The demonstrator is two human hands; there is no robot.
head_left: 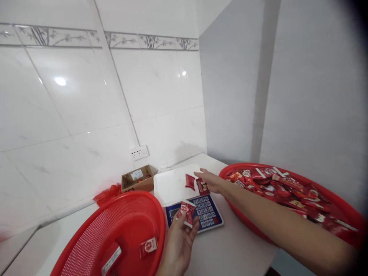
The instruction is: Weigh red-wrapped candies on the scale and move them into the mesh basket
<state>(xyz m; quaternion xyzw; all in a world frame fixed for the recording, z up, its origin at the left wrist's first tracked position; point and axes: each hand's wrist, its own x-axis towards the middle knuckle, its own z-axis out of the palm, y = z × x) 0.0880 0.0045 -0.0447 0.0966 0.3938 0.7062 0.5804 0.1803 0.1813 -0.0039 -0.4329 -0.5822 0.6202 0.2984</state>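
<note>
My left hand (181, 239) is closed on a small red and white snack packet (186, 213), in front of the blue keypad of a white weighing scale (172, 184). Over the right edge of the scale's pan, my right hand (209, 180) is stretched out with its fingers extended. A dark red packet (202, 186) shows just below those fingers; whether they touch it is unclear. Left of it, a small bright red packet (189, 181) appears over the pan with a shadow beside it. I cannot tell whether it rests there or is in the air.
On the left stands a red plastic basket (160, 212) with a few packets inside. A red basin (230, 167) full of red packets (276, 189) is at the right. Behind are a cardboard box (128, 186), a red plastic bag (107, 194) and a wall socket (139, 152).
</note>
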